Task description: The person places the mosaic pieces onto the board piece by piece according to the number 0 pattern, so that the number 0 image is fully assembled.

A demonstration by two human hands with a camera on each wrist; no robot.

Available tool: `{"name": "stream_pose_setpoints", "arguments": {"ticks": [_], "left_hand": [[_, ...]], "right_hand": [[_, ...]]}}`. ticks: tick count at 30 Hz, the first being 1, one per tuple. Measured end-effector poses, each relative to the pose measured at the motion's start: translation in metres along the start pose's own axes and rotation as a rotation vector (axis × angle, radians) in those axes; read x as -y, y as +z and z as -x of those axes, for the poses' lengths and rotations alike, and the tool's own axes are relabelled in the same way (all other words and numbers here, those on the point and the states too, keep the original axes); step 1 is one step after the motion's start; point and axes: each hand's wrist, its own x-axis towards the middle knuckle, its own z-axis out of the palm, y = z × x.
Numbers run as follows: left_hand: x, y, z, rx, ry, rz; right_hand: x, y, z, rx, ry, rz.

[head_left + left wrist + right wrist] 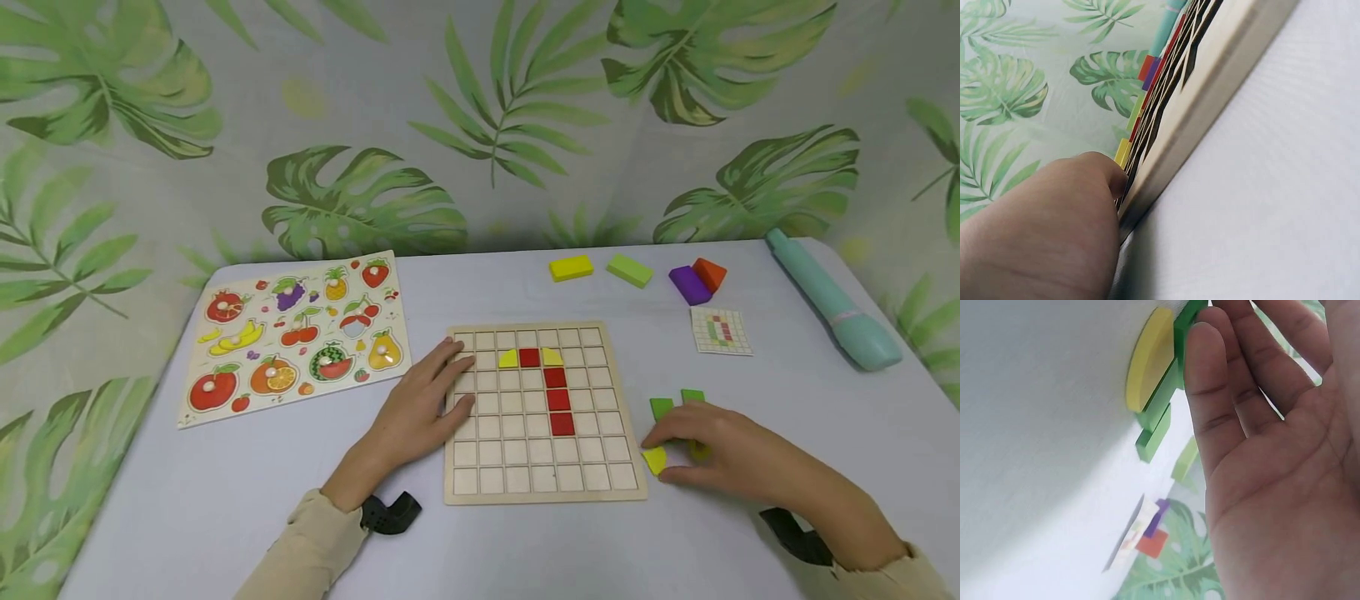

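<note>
Resting flat on the grid board (545, 492), left hand (420, 408) lies with fingers straight over the left columns, holding nothing; it appears to pin the board to the table (225, 500). Right hand (720, 454) hovers over loose tiles just right of the board: fingers relaxed and spread in the right wrist view, fingertips (1207, 344) touching the tiles' edges, nothing clamped.

Yellow quarter-round tile (656, 460) lies flat on the table beside the board's lower right corner, against the thumb. 2 green tiles (675, 402) sit just beyond the fingers.

Handling, judged: tile looks thin, stiff, light, painted wood, smooth-faced. Lying flat, it gives little edge to take; likely best pinched across curved rim and straight side, or slid first. Fragility low.

Board already carries 4 red squares (558, 400) and 2 yellow quarter-rounds (531, 358). Pattern card (720, 330), coloured blocks (637, 271), fruit puzzle (292, 333) and teal tube (832, 300) lie well apart.
</note>
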Motion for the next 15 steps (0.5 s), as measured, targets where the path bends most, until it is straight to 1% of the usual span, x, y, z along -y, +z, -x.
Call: {"name": "stream_pose_setpoints", "arguments": {"ticks": [8, 15], "left_hand": [[-0.0004, -0.0014, 0.0007, -0.006, 0.005, -0.001], [-0.0007, -0.0006, 0.0001, 0.003, 0.001, 0.000]], "right_hand": [[-0.0025, 0.0082, 0.0047, -0.056, -0.073, 0.021], [-0.0008, 0.0042, 0.0041, -0.031, -0.029, 0.034]]}}
